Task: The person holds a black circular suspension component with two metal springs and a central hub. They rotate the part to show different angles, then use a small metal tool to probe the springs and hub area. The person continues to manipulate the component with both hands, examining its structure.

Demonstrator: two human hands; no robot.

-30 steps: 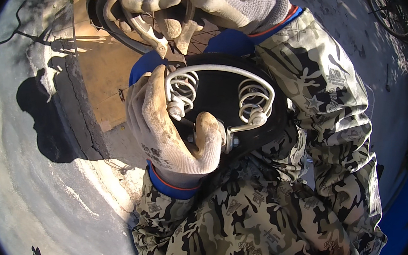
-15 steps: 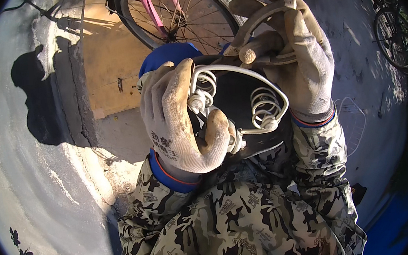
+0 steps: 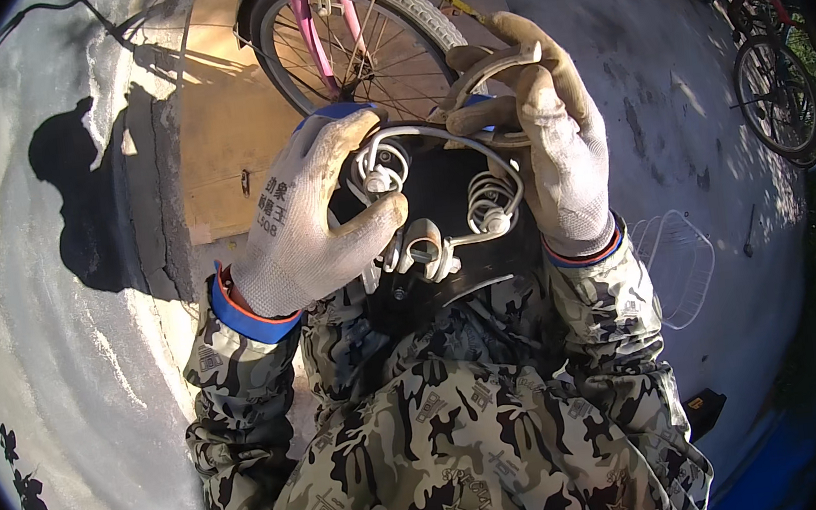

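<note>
Gloved left hand point(image 3: 309, 221) and right hand point(image 3: 557, 152) both grasping upturned bicycle saddle point(image 3: 443, 206) at frame centre — springs up, bicycle wheel point(image 3: 354, 45) behind.

Bicycle wheel point(image 3: 354, 49) just beyond hands point(image 3: 309, 221).

Sunlit grey concrete ground point(image 3: 64, 324) lies below me. On it rest a flat wooden board point(image 3: 227, 124), with a pink bicycle's wheel point(image 3: 358, 39) standing on that board, and a white wire basket point(image 3: 675, 260) to my right.

Glossy metal saddle springs point(image 3: 491, 207), knit-cloth gloves point(image 3: 299, 229)
</note>
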